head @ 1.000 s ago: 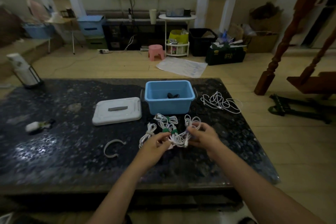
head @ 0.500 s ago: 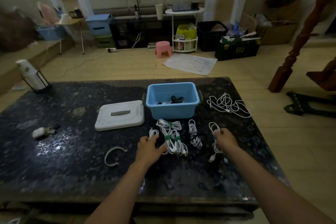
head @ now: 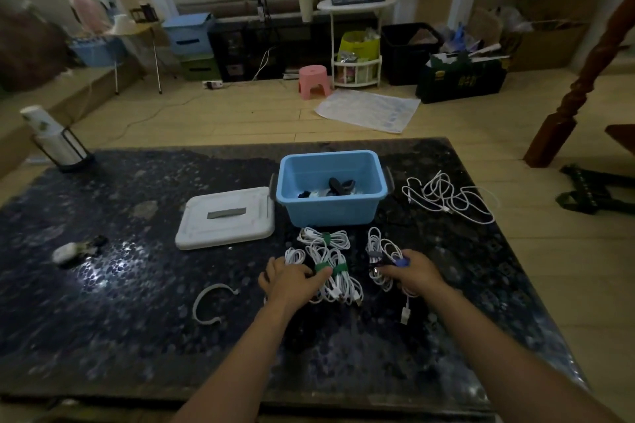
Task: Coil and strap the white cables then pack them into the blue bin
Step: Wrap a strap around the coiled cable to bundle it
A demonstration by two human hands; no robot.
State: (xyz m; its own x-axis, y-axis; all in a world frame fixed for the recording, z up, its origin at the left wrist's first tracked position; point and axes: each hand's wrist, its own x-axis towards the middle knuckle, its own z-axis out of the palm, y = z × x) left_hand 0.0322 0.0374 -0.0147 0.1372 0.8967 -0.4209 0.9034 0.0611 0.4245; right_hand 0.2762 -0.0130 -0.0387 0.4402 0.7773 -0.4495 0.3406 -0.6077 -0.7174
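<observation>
toward the near edge of the table (head: 103,336), left hand (head: 292,280) rests fingers spread on strapped white cables (head: 331,269); right hand (head: 417,273) pinches another coiled cable (head: 383,252). beyond them, blue bin (head: 331,213) at mid-table, white lid (head: 225,218) beside it. loose cables (head: 446,197) near the right edge.

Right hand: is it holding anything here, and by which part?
The right hand grips a coiled white cable at its near end, by a blue strap; the plug end trails loose toward the table's near edge.
</observation>
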